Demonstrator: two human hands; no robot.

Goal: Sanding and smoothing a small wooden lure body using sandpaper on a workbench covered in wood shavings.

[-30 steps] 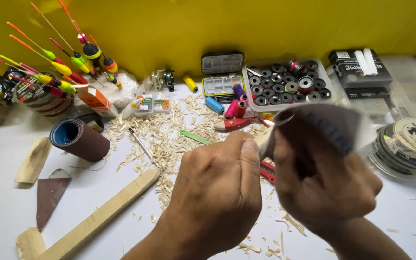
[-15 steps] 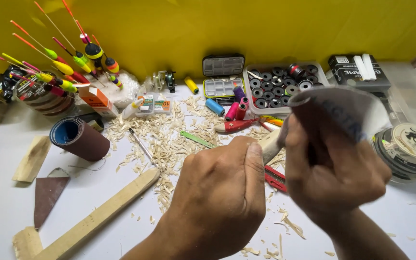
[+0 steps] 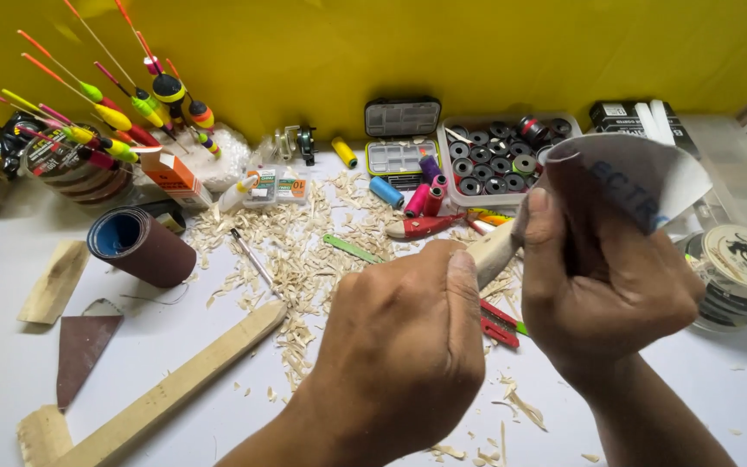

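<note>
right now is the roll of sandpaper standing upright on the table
No, the roll of sandpaper lies on its side on the white table, its blue-lined open end facing up and left, beside the wood shavings.

The left hand [image 3: 404, 342] grips a pale bare-wood piece [image 3: 493, 251], smooth and matt; the right hand [image 3: 603, 285] wraps it in rough brown sandpaper [image 3: 624, 186] with grey paper backing. Curly wood shavings [image 3: 296, 251] litter the matt white table [image 3: 10, 372]; the far spool box [image 3: 499, 156] is clear plastic
</note>
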